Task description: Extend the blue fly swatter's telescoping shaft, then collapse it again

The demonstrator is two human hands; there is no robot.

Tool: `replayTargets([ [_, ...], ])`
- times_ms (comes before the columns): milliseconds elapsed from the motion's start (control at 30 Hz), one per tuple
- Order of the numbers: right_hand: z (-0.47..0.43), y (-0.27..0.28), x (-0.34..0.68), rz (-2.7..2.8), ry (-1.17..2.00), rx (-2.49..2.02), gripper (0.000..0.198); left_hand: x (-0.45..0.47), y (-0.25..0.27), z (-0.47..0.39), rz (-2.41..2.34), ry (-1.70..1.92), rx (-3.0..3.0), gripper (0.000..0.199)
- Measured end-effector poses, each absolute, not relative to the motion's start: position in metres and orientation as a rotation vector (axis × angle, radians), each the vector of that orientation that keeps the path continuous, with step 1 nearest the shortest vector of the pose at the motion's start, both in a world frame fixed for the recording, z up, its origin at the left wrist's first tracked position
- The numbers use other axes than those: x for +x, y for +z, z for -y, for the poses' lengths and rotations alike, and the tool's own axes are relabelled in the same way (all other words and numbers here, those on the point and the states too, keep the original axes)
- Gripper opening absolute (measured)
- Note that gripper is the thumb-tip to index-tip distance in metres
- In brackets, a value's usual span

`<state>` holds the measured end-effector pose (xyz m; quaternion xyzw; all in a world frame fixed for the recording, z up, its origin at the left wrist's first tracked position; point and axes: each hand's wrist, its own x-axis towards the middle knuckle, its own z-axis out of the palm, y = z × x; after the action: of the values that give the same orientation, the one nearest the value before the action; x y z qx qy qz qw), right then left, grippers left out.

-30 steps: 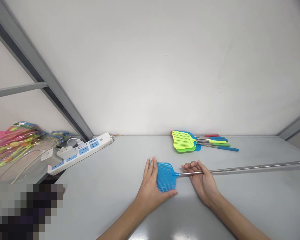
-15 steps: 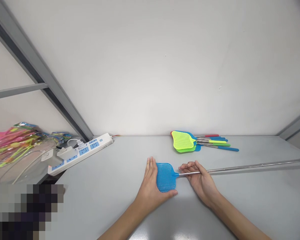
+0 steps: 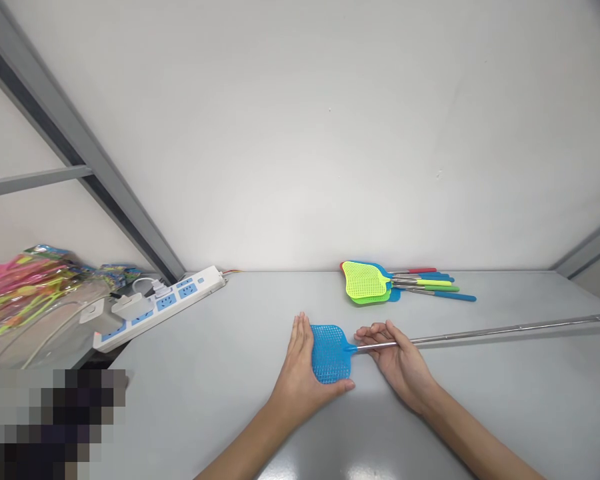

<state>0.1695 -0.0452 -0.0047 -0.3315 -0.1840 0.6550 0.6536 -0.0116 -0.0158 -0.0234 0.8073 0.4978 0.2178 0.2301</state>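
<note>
The left hand (image 3: 297,383), thumb spread wide, frames the blue swatter (image 3: 330,357) on the near table (image 3: 180,400); the right hand (image 3: 405,370) cups its rod, grip firmness unclear. This rod is drawn out long rightward; swatters piled far (image 3: 366,280) have short rods.

The left forearm (image 3: 253,432) and right forearm (image 3: 473,427) slant inward from the bottom edge. The left hand (image 3: 296,377) shows its back, fingers (image 3: 301,337) close together and pointing forward, thumb (image 3: 337,387) stretched wide to the right. The right hand (image 3: 403,367) turns its palm upward, fingers loosely bent, thumb raised.
</note>
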Motion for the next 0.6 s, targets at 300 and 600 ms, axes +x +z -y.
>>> replayTargets([
  [300, 0.0453, -0.0023, 0.1687, 0.435, 1.492, -0.759, 0.02, -0.0115, -0.0213, 0.0172, -1.36, 0.624, 2.217, 0.112],
  [600, 0.0452, -0.0061, 0.17, 0.474, 1.498, -0.748, 0.021, -0.0102, -0.0156, 0.0198, -1.358, 0.648, 2.207, 0.112],
])
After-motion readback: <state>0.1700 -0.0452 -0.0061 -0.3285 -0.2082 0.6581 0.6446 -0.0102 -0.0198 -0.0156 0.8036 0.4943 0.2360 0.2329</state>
